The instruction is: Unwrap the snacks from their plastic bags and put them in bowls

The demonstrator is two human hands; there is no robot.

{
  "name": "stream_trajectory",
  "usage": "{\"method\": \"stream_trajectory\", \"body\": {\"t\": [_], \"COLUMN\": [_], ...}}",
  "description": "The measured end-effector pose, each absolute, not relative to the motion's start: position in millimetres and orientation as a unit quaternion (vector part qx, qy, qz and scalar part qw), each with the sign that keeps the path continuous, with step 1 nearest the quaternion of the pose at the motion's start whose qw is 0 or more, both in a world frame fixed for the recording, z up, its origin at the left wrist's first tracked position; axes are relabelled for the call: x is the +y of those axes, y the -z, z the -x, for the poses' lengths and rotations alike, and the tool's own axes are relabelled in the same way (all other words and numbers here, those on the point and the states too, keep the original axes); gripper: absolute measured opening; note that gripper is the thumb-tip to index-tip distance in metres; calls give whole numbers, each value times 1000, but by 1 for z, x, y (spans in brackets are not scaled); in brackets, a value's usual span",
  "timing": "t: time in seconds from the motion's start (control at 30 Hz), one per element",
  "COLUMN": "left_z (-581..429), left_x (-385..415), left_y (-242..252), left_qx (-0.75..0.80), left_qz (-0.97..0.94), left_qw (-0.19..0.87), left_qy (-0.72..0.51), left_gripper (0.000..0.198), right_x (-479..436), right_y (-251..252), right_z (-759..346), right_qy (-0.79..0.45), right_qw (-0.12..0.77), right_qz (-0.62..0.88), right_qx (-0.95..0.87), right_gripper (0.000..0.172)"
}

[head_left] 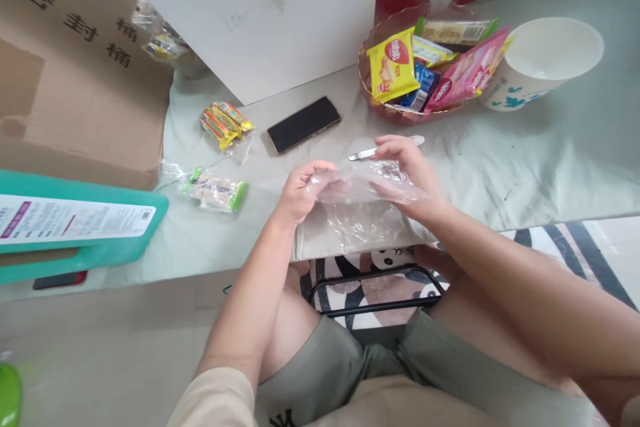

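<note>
My left hand is curled shut on the left edge of a clear plastic bag at the table's front edge. My right hand lies against the bag's right side, partly inside or behind the film, fingers bent and holding it. The bag hangs down over the table edge above my lap. A small white knife or cutter lies on the cloth just behind my right hand.
A black phone lies behind my hands. A basket of snack packets and a white paper cup stand at the right back. Wrapped snacks and a packet lie left. A cardboard box, a white box and a teal item are also there.
</note>
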State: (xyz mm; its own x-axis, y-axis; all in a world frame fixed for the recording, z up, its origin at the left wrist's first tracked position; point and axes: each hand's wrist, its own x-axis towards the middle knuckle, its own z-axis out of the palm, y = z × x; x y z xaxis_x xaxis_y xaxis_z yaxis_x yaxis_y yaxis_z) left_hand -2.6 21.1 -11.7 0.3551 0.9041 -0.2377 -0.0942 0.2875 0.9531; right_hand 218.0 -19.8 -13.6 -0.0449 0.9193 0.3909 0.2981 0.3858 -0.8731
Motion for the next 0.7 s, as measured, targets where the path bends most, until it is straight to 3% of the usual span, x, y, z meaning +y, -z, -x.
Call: {"method": "stream_trajectory", "body": {"t": [0.13, 0.27, 0.43, 0.7], "left_z": [5, 10, 14, 11], "left_x": [21, 22, 17, 18], "left_y": [6, 3, 2, 8], "left_qx": [425, 467, 446, 486], "left_qz": [-479, -473, -496, -450], "left_qw": [662, 638, 661, 622], "left_qy": [-389, -389, -344, -418], "left_gripper": [28, 19, 46, 22], "right_x": [-16, -16, -14, -9], "right_y": [9, -1, -3, 3], "right_z": [-217, -213, -211, -211], "right_qy": [-410, -431, -445, -483], "right_qw": [502, 519, 505, 527], "right_qz": [461, 498, 504, 499], "right_qx": [-606, -544, -540, -490], "right_gripper": [16, 18, 18, 27]}}
